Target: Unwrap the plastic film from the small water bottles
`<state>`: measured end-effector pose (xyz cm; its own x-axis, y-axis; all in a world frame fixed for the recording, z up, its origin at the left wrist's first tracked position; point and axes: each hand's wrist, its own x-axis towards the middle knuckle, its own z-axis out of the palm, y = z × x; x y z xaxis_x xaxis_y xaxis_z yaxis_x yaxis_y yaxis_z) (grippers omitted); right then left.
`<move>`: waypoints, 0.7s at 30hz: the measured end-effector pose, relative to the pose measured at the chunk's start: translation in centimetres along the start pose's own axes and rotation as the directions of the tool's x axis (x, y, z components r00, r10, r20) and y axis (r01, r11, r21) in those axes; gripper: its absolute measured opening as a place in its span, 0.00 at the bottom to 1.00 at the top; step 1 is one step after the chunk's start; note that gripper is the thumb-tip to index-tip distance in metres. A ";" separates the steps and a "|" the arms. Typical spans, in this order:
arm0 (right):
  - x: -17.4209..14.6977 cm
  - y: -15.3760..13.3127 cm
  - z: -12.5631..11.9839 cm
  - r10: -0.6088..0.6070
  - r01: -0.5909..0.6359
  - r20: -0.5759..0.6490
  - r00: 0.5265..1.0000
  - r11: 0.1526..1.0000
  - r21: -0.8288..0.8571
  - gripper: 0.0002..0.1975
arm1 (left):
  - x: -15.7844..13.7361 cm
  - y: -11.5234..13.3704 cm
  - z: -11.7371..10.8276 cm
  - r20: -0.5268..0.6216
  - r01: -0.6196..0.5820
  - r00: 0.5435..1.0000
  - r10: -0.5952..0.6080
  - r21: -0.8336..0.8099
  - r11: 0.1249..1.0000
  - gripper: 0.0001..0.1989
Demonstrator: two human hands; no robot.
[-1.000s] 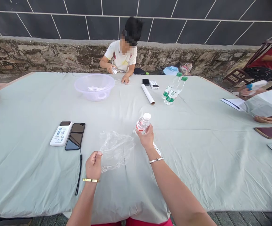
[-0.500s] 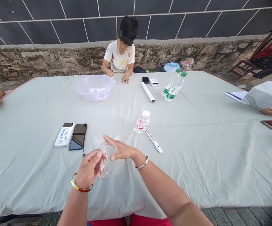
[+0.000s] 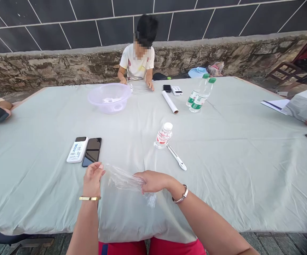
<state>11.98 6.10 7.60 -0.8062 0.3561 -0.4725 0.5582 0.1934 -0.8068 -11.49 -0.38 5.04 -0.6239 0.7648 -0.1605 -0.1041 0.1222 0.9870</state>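
A crumpled sheet of clear plastic film point(image 3: 123, 179) is stretched between my two hands, just above the near side of the cloth. My left hand point(image 3: 93, 175) pinches its left end between thumb and fingers, close to a black phone point(image 3: 92, 151). Fingers of my right hand point(image 3: 155, 181) are closed around the other end, and a bunched bit of film hangs below them. Beyond my right hand stands a small clear bottle point(image 3: 164, 136) with a white cap. A slim white tool point(image 3: 177, 157), like a utility knife, lies beside it.
A white power bank point(image 3: 77, 149) lies left of the phone. Farther off are a translucent purple basin point(image 3: 109, 106), a white roll point(image 3: 170, 102) and two green-capped bottles point(image 3: 200, 99). A person point(image 3: 137, 63) sits opposite, handling film; other people's hands show at both sides.
My left hand has moved left and my right hand right, drawing the bunched film out between them. My right hand, open before, is now closed on it. The view has shifted slightly.
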 end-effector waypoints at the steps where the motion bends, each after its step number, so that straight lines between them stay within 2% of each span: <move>1: -0.4 -0.1 -0.4 0.016 -0.016 0.022 1.000 1.000 0.010 0.23 | -0.2 0.2 -0.2 0.087 -0.063 0.994 0.059 0.039 0.997 0.24; 2: -0.7 -0.2 -0.8 0.018 -0.020 0.047 0.999 0.999 0.034 0.25 | -0.4 0.5 -0.2 0.226 -0.134 0.968 0.112 0.084 0.987 0.30; 3: -0.9 -0.3 -1.1 0.011 -0.014 0.065 0.998 0.998 0.060 0.27 | -0.7 0.9 -0.2 0.400 -0.202 0.907 0.134 0.132 0.970 0.38; 4: -1.1 -0.4 -1.4 -0.001 -0.005 0.067 0.998 0.997 0.080 0.27 | -1.1 1.1 0.0 0.566 -0.257 0.817 0.112 0.184 0.949 0.46; 5: -1.2 -0.5 -1.6 -0.013 0.007 0.058 0.998 0.995 0.095 0.26 | -1.4 1.3 0.4 0.681 -0.293 0.730 0.055 0.240 0.925 0.50; 6: -1.4 -0.5 -1.9 -0.020 0.016 0.038 0.999 0.994 0.107 0.24 | -1.7 1.2 0.8 0.738 -0.307 0.675 -0.017 0.302 0.902 0.50; 7: -1.5 -0.5 -2.1 -0.018 0.017 0.009 1.000 0.993 0.118 0.23 | -1.9 1.0 1.3 0.756 -0.304 0.649 -0.081 0.357 0.883 0.45; 10: -1.9 -0.2 -2.8 -0.005 0.024 -0.154 0.988 0.992 0.122 0.24 | -2.4 -0.2 2.3 0.778 -0.255 0.597 -0.198 0.417 0.872 0.17; 11: -2.0 -0.1 -3.0 -0.016 0.042 -0.231 0.973 0.994 0.105 0.24 | -2.5 -0.5 2.4 0.798 -0.234 0.565 -0.211 0.400 0.886 0.12; 13: -2.3 0.3 -3.2 -0.063 0.085 -0.385 0.921 0.996 0.040 0.21 | -2.7 -1.0 2.1 0.827 -0.147 0.517 -0.219 0.338 0.930 0.11; 16: -2.5 1.0 -3.2 -0.098 0.064 -0.518 0.850 0.995 -0.082 0.18 | -2.9 -0.9 1.5 0.795 0.166 0.526 -0.303 0.253 0.953 0.13; 18: -2.3 1.4 -2.6 -0.091 -0.003 -0.542 0.836 0.985 -0.170 0.16 | -2.8 -0.6 1.6 0.745 0.393 0.567 -0.351 0.130 0.910 0.14; 19: -2.1 1.5 -2.1 -0.086 -0.040 -0.539 0.838 0.975 -0.218 0.14 | -2.7 -0.4 1.9 0.700 0.464 0.622 -0.352 0.032 0.885 0.15; 21: -1.5 1.4 -0.7 -0.060 -0.117 -0.504 0.862 0.943 -0.311 0.09 | -2.4 -0.1 3.2 0.551 0.482 0.768 -0.325 -0.163 0.861 0.17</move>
<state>14.10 6.42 7.47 -0.6291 0.7562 -0.1800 0.6814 0.4250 -0.5959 -7.53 -0.19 5.34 -0.0189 0.8965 -0.4427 -0.5167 0.3703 0.7720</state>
